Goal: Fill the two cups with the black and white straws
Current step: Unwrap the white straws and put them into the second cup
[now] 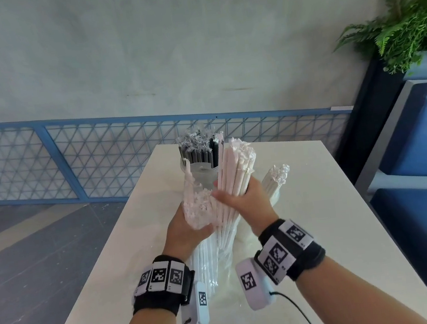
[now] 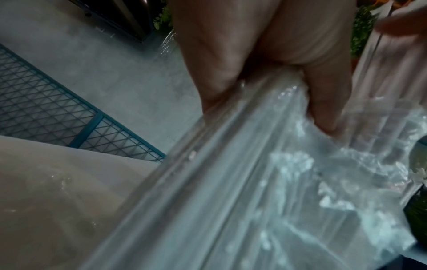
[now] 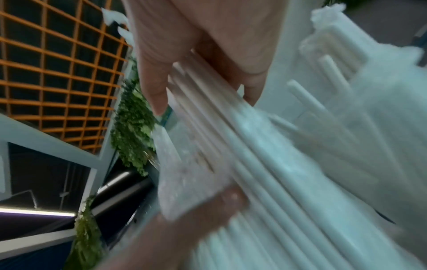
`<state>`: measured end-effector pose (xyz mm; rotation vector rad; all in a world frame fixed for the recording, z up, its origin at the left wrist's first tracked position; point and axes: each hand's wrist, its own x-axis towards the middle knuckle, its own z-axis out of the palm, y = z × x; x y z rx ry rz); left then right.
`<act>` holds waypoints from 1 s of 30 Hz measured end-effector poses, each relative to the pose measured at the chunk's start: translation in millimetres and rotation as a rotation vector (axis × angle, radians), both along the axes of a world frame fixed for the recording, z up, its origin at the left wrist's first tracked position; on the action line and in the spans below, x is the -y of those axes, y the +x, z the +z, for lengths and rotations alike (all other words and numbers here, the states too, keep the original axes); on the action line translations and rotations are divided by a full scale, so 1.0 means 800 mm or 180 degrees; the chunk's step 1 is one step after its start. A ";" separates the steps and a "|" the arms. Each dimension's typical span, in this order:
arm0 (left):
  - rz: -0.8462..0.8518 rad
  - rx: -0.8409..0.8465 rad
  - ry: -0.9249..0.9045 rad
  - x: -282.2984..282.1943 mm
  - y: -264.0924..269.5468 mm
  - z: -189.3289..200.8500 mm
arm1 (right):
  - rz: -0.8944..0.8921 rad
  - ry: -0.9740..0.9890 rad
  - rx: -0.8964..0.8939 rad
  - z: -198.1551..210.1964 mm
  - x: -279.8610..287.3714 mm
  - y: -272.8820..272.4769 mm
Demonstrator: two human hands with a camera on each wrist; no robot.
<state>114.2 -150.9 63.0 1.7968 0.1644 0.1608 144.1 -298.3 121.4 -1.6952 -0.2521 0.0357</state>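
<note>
A clear cup (image 1: 200,169) at the far end of the white table (image 1: 321,216) holds several black straws (image 1: 199,151) standing upright. In front of it my right hand (image 1: 241,198) grips a thick bundle of white wrapped straws (image 1: 236,167), seen close in the right wrist view as white straws (image 3: 265,164) under my curled fingers (image 3: 157,82). My left hand (image 1: 188,227) grips a second white bundle (image 1: 199,212); its fingers (image 2: 231,64) curl on the plastic-wrapped straws (image 2: 254,182). A third white bundle (image 1: 276,178) stands behind my right hand; what holds it is hidden.
A blue mesh railing (image 1: 98,154) runs behind the table's far edge. A dark planter with a fern (image 1: 405,25) and blue seats (image 1: 422,163) stand to the right. Grey floor (image 1: 31,265) lies left of the table.
</note>
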 end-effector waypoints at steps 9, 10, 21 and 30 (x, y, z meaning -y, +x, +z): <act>-0.0062 0.0034 -0.0025 -0.001 0.006 -0.004 | -0.0703 0.0518 0.0017 0.007 0.001 0.028; -0.0034 0.0015 0.0027 -0.002 0.006 -0.003 | -0.0766 0.0598 0.0067 0.016 0.005 0.035; 0.0006 0.0105 0.0223 -0.007 0.011 -0.008 | -0.1110 0.1081 0.0521 0.077 0.044 0.074; 0.0015 0.0077 0.0119 -0.004 0.012 -0.010 | -0.1512 0.0849 0.0713 0.075 0.050 0.092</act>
